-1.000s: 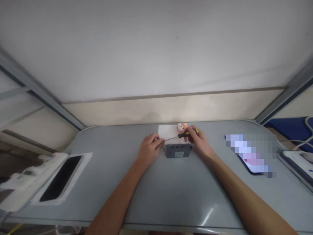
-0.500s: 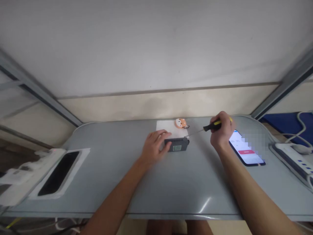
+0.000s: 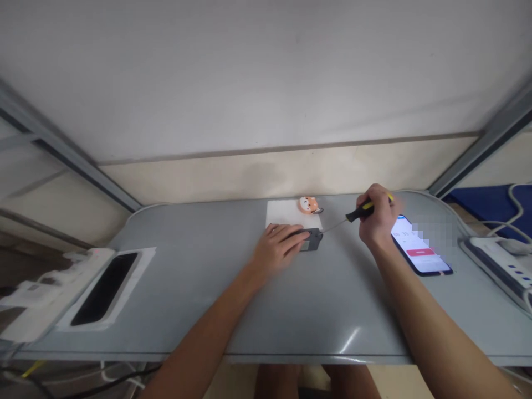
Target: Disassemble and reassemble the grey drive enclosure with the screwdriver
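A small dark grey box with a pale label (image 3: 315,241) stands on the grey table in front of me. My left hand (image 3: 277,247) is wrapped round its left part and covers most of it. In my right hand (image 3: 377,215) is a screwdriver (image 3: 356,214) with a black and yellow handle. Its thin shaft slants down to the left, and the tip is at the box's right end; whether it touches a screw there is too small to tell. Behind the box lie a white sheet of paper (image 3: 279,210) and an orange and white animal-faced case (image 3: 308,205).
A lit phone (image 3: 419,252) lies right of my right forearm. Farther right is a white power strip (image 3: 499,266) with cables. At the left, a dark phone (image 3: 106,288) rests on white paper beside another power strip (image 3: 62,293). A wall rises behind the table (image 3: 187,266).
My left hand has slid rightward along the box and now covers more of its top and label. The screwdriver stays at the box's right end. The view has shifted slightly.
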`<state>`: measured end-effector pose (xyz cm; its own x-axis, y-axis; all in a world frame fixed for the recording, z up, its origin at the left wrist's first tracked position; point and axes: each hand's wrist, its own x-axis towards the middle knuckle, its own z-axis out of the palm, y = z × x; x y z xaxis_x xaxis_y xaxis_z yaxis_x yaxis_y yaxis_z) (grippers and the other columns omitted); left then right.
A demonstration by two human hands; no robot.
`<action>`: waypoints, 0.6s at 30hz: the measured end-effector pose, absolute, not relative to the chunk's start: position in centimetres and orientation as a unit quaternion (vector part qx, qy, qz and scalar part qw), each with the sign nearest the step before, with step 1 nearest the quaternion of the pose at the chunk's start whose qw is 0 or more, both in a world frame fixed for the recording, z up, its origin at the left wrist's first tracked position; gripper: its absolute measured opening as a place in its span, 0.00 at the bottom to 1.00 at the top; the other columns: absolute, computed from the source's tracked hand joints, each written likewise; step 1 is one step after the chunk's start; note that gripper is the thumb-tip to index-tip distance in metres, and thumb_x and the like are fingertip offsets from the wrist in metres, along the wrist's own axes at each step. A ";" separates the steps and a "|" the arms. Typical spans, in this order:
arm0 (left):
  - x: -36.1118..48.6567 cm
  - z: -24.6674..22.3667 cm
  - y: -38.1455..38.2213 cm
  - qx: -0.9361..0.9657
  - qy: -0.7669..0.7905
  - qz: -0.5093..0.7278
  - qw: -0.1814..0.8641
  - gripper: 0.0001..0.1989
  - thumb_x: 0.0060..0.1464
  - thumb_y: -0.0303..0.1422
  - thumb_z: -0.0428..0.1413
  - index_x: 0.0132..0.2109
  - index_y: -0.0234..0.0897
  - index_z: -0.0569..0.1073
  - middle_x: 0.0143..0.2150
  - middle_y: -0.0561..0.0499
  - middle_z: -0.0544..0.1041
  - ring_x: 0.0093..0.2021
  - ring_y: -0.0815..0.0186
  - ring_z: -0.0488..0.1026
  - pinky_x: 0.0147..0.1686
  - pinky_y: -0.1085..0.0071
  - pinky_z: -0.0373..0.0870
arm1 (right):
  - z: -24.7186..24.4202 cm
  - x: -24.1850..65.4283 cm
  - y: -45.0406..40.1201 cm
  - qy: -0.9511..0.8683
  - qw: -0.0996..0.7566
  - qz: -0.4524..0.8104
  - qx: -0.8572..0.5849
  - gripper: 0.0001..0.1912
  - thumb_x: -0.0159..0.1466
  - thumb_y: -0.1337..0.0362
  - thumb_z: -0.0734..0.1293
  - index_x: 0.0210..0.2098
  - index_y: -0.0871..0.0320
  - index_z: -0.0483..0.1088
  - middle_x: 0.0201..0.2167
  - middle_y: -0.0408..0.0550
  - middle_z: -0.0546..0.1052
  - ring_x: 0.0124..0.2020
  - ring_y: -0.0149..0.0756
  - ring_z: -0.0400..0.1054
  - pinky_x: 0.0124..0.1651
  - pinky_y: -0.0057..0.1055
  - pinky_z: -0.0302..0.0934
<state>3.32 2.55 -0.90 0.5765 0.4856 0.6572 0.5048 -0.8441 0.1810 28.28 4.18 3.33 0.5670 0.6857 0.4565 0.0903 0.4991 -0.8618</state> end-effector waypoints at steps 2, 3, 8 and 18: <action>3.4 -0.9 2.5 -0.891 -0.279 -0.359 0.021 0.13 0.70 0.30 0.52 0.55 0.45 0.77 0.54 0.48 0.81 0.50 0.64 0.79 0.49 0.63 0.70 | 3.7 28.3 3.8 -0.438 0.744 0.207 -0.460 0.19 0.64 0.56 0.65 0.18 0.56 0.65 0.17 0.41 0.61 0.16 0.28 0.53 0.15 0.27 0.44; 3.5 -1.0 2.4 -0.894 -0.277 -0.352 0.028 0.14 0.70 0.29 0.52 0.56 0.45 0.77 0.55 0.48 0.81 0.50 0.63 0.78 0.50 0.63 0.70 | 3.9 28.3 3.6 -0.450 0.735 0.207 -0.462 0.20 0.65 0.56 0.65 0.19 0.56 0.65 0.17 0.41 0.62 0.16 0.27 0.53 0.15 0.26 0.44; 3.8 -0.9 2.2 -0.906 -0.277 -0.314 0.055 0.18 0.70 0.27 0.49 0.61 0.47 0.75 0.57 0.48 0.79 0.51 0.62 0.77 0.52 0.62 0.70 | 5.3 27.8 2.5 -0.516 0.698 0.192 -0.458 0.16 0.66 0.52 0.68 0.27 0.54 0.68 0.19 0.40 0.65 0.18 0.28 0.58 0.18 0.27 0.52; 3.8 -0.8 2.1 -0.913 -0.277 -0.294 0.054 0.20 0.70 0.26 0.47 0.61 0.46 0.74 0.58 0.47 0.78 0.51 0.61 0.76 0.51 0.61 0.70 | 6.3 27.3 2.2 -0.595 0.652 0.301 -0.360 0.24 0.65 0.38 0.65 0.39 0.53 0.75 0.33 0.46 0.68 0.28 0.32 0.62 0.29 0.32 0.60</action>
